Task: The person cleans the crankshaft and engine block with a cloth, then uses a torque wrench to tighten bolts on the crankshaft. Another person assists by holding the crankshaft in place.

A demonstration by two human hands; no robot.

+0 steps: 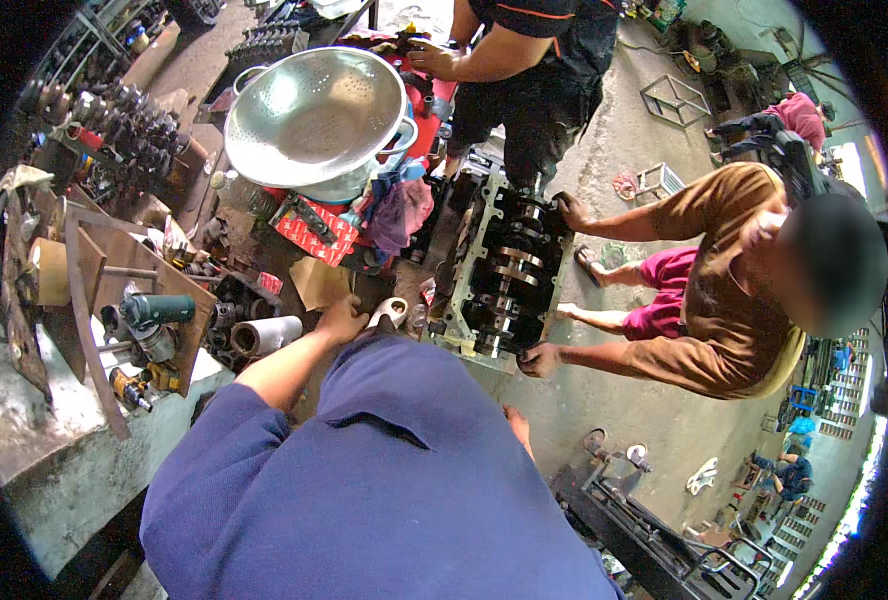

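My left hand point(343, 320) is curled right beside a pale metal connecting rod point(392, 309). Whether its fingers grip the rod or something else is hidden, since my blue shirt covers the lower part. Beyond them, to the right, an engine block point(479, 232) lies with its crankshaft point(516, 265) showing. A co-worker in a brown shirt has one hand point(571, 212) at the block's far right edge and the other point(540, 359) at its near right corner. My right hand is out of sight; a bit of bare skin past my shirt's right side cannot be identified.
A large metal colander point(316, 118) stands on the crowded bench, near a red-and-white box point(314, 232) and a purple rag point(401, 215). A green power tool point(158, 311) and a metal cylinder point(267, 336) lie left. A black metal frame point(644, 535) stands lower right. Another person works beyond.
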